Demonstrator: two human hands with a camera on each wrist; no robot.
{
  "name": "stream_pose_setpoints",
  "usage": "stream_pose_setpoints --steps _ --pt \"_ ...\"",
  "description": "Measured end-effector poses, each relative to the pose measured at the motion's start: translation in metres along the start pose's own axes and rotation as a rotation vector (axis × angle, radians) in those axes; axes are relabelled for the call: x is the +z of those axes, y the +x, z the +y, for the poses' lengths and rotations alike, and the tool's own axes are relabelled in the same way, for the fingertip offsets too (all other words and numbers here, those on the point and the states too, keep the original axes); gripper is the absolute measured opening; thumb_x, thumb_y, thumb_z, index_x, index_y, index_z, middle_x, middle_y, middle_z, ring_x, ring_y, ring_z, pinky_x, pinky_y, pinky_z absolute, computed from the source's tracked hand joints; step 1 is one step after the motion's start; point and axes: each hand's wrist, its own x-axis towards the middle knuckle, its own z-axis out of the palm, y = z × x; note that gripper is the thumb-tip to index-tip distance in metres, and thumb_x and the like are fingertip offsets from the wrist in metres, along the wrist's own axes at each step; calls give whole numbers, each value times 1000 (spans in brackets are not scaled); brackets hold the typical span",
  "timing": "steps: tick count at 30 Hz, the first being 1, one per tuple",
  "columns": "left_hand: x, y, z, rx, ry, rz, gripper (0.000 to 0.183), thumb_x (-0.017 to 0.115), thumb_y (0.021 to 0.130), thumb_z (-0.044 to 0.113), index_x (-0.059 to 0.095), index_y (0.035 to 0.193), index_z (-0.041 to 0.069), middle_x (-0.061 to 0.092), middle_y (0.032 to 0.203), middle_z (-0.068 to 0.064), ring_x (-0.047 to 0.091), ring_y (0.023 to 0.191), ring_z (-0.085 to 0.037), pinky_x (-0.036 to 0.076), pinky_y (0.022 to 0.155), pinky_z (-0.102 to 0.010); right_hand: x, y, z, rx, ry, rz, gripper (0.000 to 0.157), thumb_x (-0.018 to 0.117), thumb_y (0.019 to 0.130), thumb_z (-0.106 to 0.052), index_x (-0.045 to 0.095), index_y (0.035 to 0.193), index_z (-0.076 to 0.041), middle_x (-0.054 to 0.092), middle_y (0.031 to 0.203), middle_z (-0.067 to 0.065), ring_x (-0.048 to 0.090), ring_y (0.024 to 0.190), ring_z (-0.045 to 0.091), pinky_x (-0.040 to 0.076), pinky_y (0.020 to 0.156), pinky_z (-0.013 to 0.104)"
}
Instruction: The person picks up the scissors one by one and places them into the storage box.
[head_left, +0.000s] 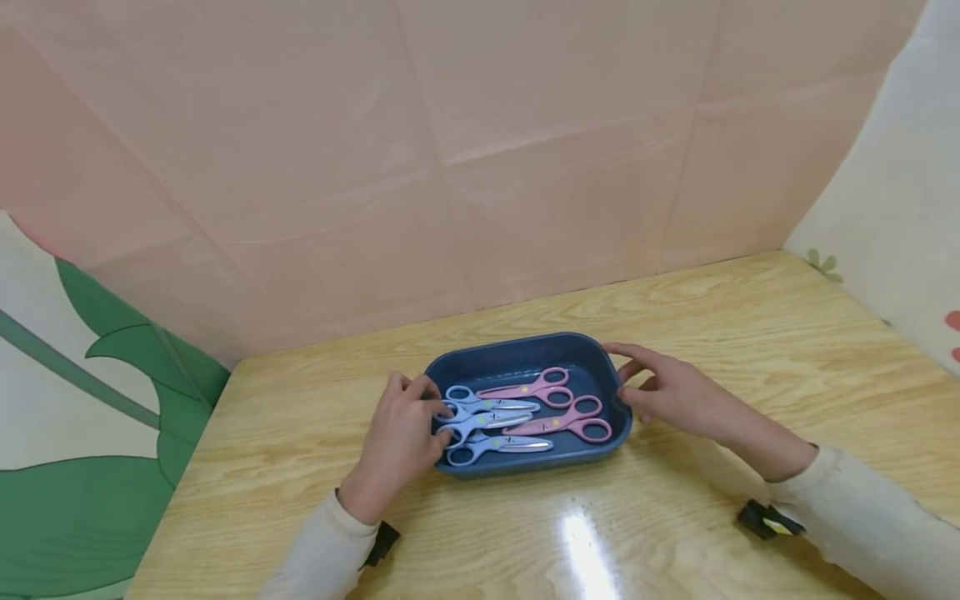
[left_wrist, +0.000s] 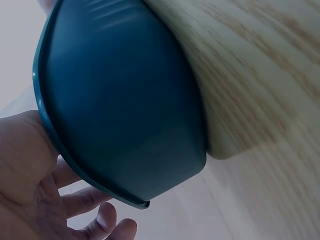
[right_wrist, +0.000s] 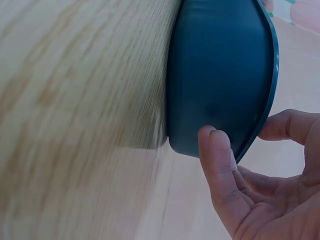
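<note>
A dark blue tray (head_left: 525, 468) sits on the table with several pairs of scissors inside. Three blue pairs of scissors (head_left: 495, 406) lie at its left end, loops to the left and overlapping. Two pink pairs of scissors (head_left: 558, 423) point their loops right. Reaching over the left rim, my left hand (head_left: 401, 429) has thumb and index at the loops of the middle blue pair and pinches them; some fingers stay outside the wall (left_wrist: 125, 110). At the right end, my right hand (head_left: 675, 396) holds the tray, thumb (right_wrist: 287, 125) at the rim and fingers against the outer wall.
The wood-grained table (head_left: 315, 400) reaches back to a pink covering (head_left: 450, 167) on the wall. Green painted leaves (head_left: 97, 500) show at the left, and a pale patterned wall (head_left: 900, 217) at the right. Dark wrist gear (head_left: 768, 518) hangs under the right sleeve.
</note>
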Motion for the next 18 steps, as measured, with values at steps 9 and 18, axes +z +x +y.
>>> stream_pose_setpoints --steps 9,18 --pt "0 -1 2 -35 -4 -55 16 90 71 27 82 82 18 62 100 -2 39 87 -21 35 79 -33 0 0 -1 -6 -6 2 65 59 96 -13 32 155 -11 57 123 21 63 82 17 56 61 30" --pt "1 0 5 -98 -23 -95 18 91 70 32 81 79 21 61 108 -3 39 96 -24 33 81 -38 0 0 -1 -4 4 -1 65 59 96 -12 32 155 -11 57 123 21 63 83 18 56 61 30"
